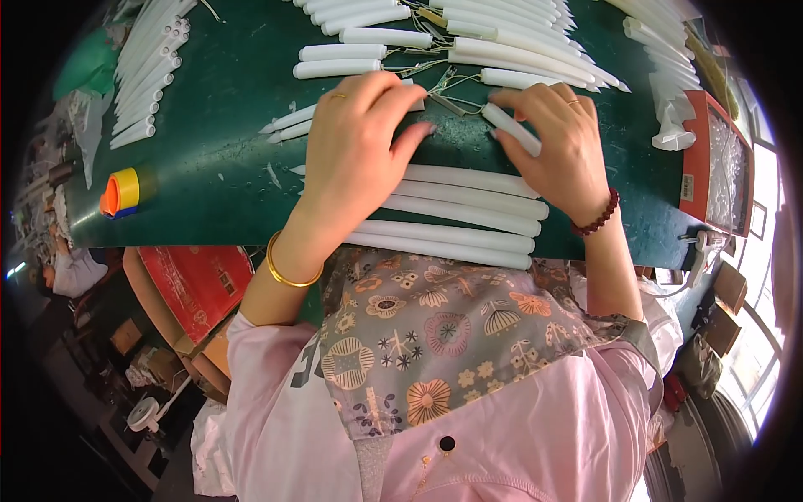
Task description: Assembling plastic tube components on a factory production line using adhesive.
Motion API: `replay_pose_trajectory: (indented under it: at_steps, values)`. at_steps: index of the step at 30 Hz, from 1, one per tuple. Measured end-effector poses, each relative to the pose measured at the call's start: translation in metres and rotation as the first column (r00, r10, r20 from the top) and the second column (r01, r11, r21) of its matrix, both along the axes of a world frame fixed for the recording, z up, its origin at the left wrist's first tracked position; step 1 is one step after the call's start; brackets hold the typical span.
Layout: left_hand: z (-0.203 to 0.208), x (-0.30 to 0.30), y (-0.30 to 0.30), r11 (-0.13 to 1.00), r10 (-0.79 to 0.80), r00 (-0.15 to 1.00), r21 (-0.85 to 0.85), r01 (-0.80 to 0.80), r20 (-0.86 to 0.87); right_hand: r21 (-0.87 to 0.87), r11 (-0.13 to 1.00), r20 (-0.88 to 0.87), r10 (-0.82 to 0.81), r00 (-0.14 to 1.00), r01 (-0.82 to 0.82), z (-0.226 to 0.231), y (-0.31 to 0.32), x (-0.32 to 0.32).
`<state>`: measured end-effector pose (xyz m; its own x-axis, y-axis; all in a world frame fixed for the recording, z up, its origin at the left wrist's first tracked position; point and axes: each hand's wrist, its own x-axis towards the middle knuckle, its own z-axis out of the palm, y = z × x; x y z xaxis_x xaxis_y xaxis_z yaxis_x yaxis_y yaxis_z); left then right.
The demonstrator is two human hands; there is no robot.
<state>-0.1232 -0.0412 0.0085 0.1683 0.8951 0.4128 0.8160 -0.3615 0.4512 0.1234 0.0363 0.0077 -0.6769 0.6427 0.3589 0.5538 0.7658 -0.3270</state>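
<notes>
No legible text or numbers.

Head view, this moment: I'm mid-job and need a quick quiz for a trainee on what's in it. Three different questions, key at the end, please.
1. On which arm, left or right, is the gold bangle?
2. True or false: the right hand holds a white stick.
3. Where on the green table does the yellow ring-shaped roll lie?
A. Right of the right hand
B. Left of the left hand
C. Between the hands

Key: 1. The left. 2. True. 3. B.
</notes>
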Motion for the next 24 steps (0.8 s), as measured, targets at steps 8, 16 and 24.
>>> replay_pose_trajectory:
  at_steps: [8,16,24]
  values:
    - [-0.005,-0.003,0.004,0.998,0.014,0.996,-0.06,-0.019,-0.085,-0.082,0.995,-0.008,-0.059,0.998,0.058,-0.009,-0.012,-0.005]
    - [0.001,0.004,-0.001,0.994,-0.011,0.983,-0.105,0.031,0.182,-0.032,0.999,-0.046,-0.018,0.999,0.017,-0.001,0.006,-0.012]
    - [0.008,0.009,0.0,0.987,0.014,0.999,-0.161,-0.019,-0.034,0.04,0.998,0.232,0.03,0.972,-0.041,0.016,0.029,-0.017]
